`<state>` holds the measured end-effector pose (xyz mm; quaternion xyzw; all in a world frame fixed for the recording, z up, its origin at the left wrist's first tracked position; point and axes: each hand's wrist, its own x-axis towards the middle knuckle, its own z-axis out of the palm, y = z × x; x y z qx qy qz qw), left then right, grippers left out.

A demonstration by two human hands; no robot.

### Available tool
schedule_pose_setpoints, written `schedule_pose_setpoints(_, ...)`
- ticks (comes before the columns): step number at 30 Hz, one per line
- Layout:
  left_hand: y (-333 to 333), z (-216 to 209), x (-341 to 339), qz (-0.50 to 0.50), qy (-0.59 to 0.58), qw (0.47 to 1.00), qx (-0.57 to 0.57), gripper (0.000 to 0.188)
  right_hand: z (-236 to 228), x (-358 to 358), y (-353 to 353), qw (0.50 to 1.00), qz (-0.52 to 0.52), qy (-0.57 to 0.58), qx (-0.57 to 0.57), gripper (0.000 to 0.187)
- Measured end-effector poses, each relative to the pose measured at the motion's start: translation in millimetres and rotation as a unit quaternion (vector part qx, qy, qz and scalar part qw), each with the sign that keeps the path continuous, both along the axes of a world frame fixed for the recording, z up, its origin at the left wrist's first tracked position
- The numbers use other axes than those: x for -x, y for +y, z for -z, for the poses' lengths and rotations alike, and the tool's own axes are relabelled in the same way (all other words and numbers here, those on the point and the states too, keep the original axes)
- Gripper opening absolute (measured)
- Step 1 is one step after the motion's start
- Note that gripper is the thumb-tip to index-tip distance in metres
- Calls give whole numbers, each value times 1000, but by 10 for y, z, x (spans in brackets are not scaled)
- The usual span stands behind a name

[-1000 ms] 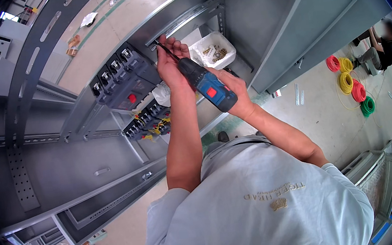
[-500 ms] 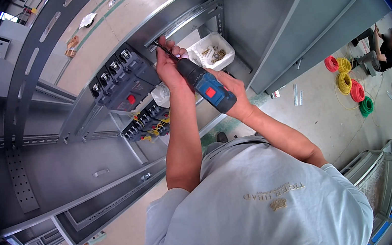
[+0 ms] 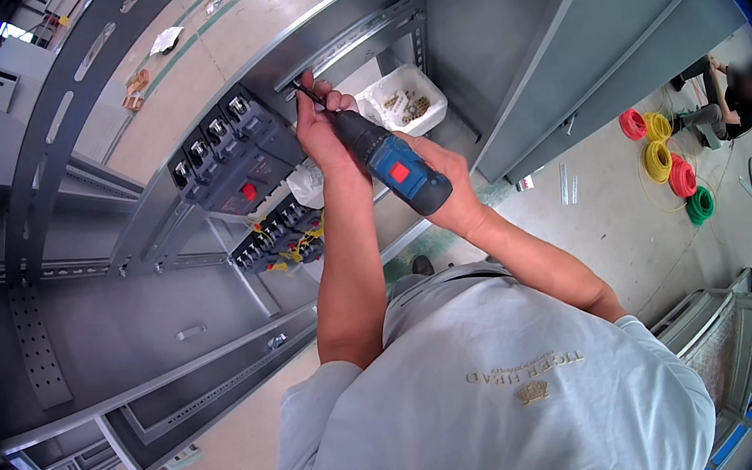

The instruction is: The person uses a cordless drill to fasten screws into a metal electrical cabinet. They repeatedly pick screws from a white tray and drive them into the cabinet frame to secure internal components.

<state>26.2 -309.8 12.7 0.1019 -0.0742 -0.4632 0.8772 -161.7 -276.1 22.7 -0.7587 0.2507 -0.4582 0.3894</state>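
Observation:
A blue and black cordless drill [image 3: 392, 163] points up and left, with its tip at a slotted metal rail [image 3: 358, 40] in the grey cabinet frame. My right hand [image 3: 447, 182] is closed round the drill's grip, which its body mostly hides. Ahead of the chuck, my left hand [image 3: 318, 128] curls its fingers about the long dark driver bit [image 3: 312, 96], close to the rail. Whether a screw sits at the tip is too small to tell. Left of that hand, a large dark circuit breaker [image 3: 240, 158] with a red button is mounted on the frame.
A white bin [image 3: 422, 97] of small metal fasteners stands just beyond the drill. Smaller breakers [image 3: 275, 235] with yellow wires sit below the large one. Grey cabinet panels [image 3: 499, 16] rise at the right. Coloured wire coils [image 3: 659, 161] and a seated person [image 3: 732, 103] are farther right.
Both hands and the drill keep almost the same place at the rail. The whole view has shifted slightly to the left.

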Motion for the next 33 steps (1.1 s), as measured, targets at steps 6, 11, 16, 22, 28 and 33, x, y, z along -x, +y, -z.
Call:
schedule_pose_setpoints(6,-14,23,-25,13,11,1000,14,27,32,-27,1,1000,5,-11,6,55)
schedule_pose_setpoints(11,-14,61,-47,12,4,1000,11,28,1,-32,34,1000,7,-15,9,55)
schedule_pose_setpoints(16,15,11,6,6,-6,1000,-14,29,23,-51,46,1000,6,-28,11,54)
schedule_pose_setpoints(22,-36,-2,-9,-8,23,1000,-10,26,16,-48,41,999,9,-31,9,53)
schedule_pose_setpoints(28,-78,-8,-92,17,47,998,24,22,-11,-40,42,1000,13,-26,2,54)
schedule_pose_setpoints(33,-92,55,-129,29,49,997,55,19,-28,-26,35,1000,3,-15,8,55)
